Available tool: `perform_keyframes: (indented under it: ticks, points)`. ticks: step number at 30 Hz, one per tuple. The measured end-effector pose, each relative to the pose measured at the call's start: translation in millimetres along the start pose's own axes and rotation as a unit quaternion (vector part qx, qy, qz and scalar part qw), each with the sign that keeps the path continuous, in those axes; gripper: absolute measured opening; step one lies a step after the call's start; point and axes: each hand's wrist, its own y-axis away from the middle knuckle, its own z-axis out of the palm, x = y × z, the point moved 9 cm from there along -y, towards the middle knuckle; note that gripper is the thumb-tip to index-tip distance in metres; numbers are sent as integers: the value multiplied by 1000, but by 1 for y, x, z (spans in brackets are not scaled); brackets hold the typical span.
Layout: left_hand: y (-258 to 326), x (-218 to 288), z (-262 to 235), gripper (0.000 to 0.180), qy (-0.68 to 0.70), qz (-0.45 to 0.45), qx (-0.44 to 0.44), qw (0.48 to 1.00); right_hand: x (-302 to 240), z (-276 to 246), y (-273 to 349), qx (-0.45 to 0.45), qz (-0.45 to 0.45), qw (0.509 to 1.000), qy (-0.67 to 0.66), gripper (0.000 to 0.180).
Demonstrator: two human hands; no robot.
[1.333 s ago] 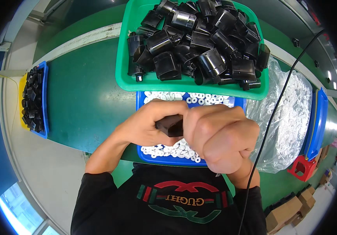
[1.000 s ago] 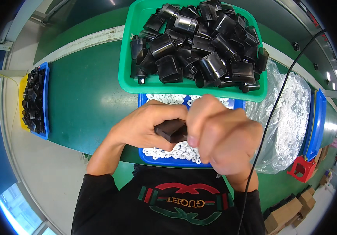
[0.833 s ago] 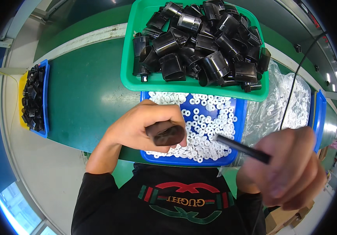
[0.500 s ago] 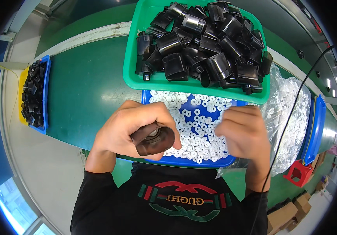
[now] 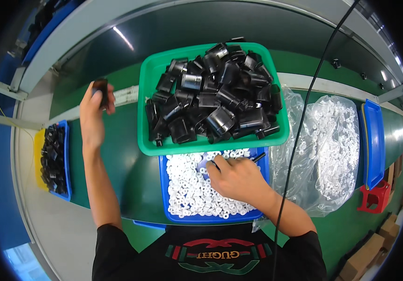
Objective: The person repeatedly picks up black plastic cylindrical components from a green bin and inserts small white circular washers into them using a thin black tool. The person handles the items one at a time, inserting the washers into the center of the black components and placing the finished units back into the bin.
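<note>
- The left hand (image 5: 93,117) is stretched out to the far left, and a small black plastic part (image 5: 101,87) is gripped between its thumb and fingertips, held above the green belt (image 5: 112,159) beside the green tray (image 5: 146,117).
- The right hand (image 5: 239,178) is laid palm-down on the white rings (image 5: 187,187) in the blue tray (image 5: 257,216); a thin dark rod (image 5: 257,157) pokes out past its fingers, so it is probably curled around that tool, though the grip itself is hidden.
- For the step to be done well, the black part is best kept pinched by its sides, so that its open end is not covered and its orientation is kept as it is set down.
- The part is best lowered onto the belt rather than dropped, and kept apart from the edge of the green tray, where the loose black housings (image 5: 215,93) are heaped high and could be knocked.
- With the right hand, a single ring is best picked from the top layer; the rings lie thickly, so two can easily be caught at once.
- The rod tip is best kept low and flat over the rings, so none are flicked over the shallow tray wall.
- The black cable (image 5: 299,136) hanging across the clear bag of rings (image 5: 341,140) runs close by the right forearm and is best not snagged.
</note>
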Motion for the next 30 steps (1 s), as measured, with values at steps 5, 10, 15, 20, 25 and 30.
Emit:
perform_keyframes:
  ticks: [5, 10, 15, 20, 25, 30]
  points:
    - [-80, -45, 4, 47, -447, 121, 16, 886, 3, -7, 0, 12, -4, 1000, -2, 15]
    - [-124, -106, 25, 40, -464, 92, -68, 878, 3, -9, 2, 22, -9, 1000, -6, 16]
    - [-141, -124, 45, 51, -441, 31, -78, 893, 4, -7, 4, 22, -11, 1000, 16, 9]
    - [-138, -118, 49, 51, -458, 20, -83, 885, 2, -6, 5, 16, -19, 1000, 1, 9]
    - [-137, -61, 53, 48, -505, 137, -31, 852, -1, -8, 3, 6, -22, 999, -38, 10]
    - [-103, 56, 155, 46, -402, 260, -120, 870, 3, -2, 6, -9, -15, 998, -61, 11]
